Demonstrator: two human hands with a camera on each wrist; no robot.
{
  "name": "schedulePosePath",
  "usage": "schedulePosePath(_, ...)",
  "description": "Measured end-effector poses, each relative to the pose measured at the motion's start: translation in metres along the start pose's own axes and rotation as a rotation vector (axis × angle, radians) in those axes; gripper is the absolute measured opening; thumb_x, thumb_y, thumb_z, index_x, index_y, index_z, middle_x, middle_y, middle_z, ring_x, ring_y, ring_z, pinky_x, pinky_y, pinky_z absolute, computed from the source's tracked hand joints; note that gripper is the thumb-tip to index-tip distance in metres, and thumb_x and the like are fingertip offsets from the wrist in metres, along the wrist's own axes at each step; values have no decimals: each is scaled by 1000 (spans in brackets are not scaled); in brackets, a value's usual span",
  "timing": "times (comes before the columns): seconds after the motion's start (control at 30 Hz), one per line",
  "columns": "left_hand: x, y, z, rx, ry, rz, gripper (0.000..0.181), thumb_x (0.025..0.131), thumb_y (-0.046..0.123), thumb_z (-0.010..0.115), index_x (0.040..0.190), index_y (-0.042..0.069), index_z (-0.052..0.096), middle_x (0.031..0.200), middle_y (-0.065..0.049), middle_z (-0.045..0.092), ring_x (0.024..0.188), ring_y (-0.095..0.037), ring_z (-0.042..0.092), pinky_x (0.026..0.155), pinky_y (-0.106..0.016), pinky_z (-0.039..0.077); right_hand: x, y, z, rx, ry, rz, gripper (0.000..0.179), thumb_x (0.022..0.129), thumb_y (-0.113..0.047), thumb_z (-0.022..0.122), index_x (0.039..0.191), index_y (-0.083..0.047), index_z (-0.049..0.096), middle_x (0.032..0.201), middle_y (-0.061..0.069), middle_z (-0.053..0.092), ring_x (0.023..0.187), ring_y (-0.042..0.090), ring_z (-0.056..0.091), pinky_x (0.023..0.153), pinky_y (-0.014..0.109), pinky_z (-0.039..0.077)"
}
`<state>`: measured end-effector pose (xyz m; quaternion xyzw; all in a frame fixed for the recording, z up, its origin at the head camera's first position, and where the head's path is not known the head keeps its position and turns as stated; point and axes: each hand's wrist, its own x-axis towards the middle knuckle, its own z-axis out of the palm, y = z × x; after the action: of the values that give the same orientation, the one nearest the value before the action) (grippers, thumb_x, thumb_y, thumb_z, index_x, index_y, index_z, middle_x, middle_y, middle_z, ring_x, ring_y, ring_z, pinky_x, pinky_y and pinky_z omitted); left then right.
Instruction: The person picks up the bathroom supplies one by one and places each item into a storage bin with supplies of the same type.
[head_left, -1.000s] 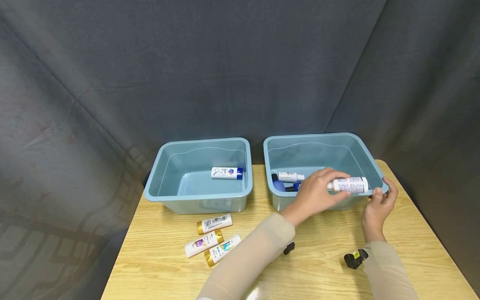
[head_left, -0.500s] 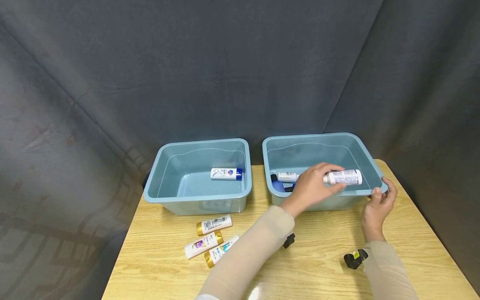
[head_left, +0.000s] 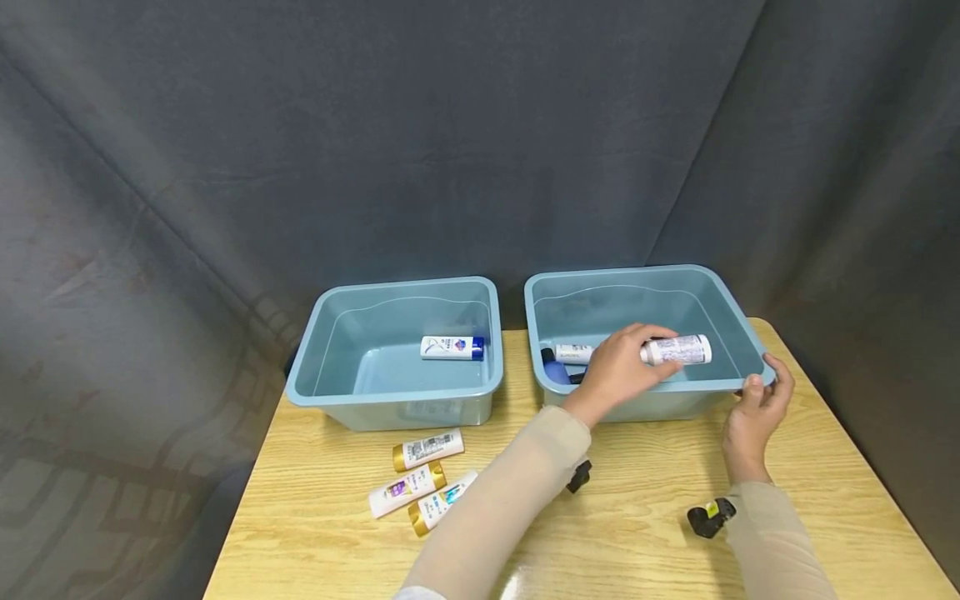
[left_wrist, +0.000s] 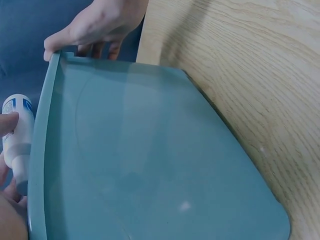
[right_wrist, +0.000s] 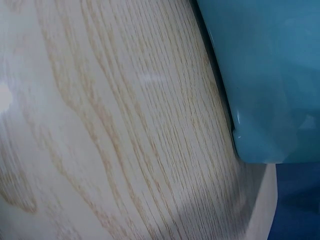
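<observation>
My left hand grips a white bottle by its narrower cap end, lying sideways above the inside of the right blue-green bin. Small dark print covers the bottle's label. In the left wrist view the same bottle appears just beyond the bin's rim, between thumb and fingers. With thumb on top, my right hand holds the bin's near right corner. Inside that bin, a white bottle and a blue bottle lie at the left; my left hand hides part of the contents.
To the left stands a matching bin with a white, blue-capped bottle inside. Several gold-capped white bottles, including one with a purple label, lie on the wooden table before it. A dark curtain hangs behind.
My left hand has drawn the white bottle leftward and slightly away from the near rim, over the bin's inside. The right hand keeps its place at the corner.
</observation>
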<state>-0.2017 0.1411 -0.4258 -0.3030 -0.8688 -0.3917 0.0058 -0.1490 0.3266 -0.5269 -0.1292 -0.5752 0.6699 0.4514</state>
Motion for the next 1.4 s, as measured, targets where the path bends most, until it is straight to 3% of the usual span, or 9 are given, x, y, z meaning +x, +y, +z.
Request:
schedulePosePath(0.37, 3, -3, 4, 58, -46, -45, 38, 89, 47, 71, 125, 39, 65, 128, 20, 58, 114, 2, 55, 88, -16, 45, -2, 0, 1, 34, -2, 8, 51, 93, -40, 70, 134, -14, 54, 123, 4, 48, 102, 14, 48, 77, 21, 36)
schedulePosePath(0.6, 10, -2, 6, 112, -68, -79, 38, 86, 50, 74, 121, 41, 67, 121, 21, 61, 97, 5, 57, 70, -15, 43, -1, 0, 1, 72, -3, 8, 52, 90, -41, 72, 132, -15, 55, 120, 4, 49, 97, 13, 48, 75, 19, 37)
schedulePosePath(0.77, 15, -1, 8, 122, -90, -101, 37, 84, 49, 75, 120, 41, 67, 107, 22, 64, 82, 5, 53, 62, -15, 40, 0, 2, 1, 73, 9, -5, 51, 90, -42, 72, 131, -16, 56, 117, 5, 50, 95, 13, 48, 74, 20, 37)
schedulePosePath(1.13, 23, 6, 13, 85, -158, -165, 37, 83, 50, 76, 119, 40, 69, 101, 23, 67, 82, 4, 55, 65, -17, 40, 0, 0, 0, 34, 33, -10, 45, 93, -38, 69, 131, -16, 57, 120, 5, 50, 97, 15, 49, 75, 21, 37)
schedulePosePath(1.4, 27, 4, 12, 68, -148, -190, 32, 85, 48, 75, 115, 39, 71, 98, 25, 66, 82, 6, 55, 65, -16, 40, -3, -3, 3, 78, 2, 25, 48, 92, -37, 71, 131, -14, 54, 120, 4, 49, 99, 13, 48, 76, 20, 36)
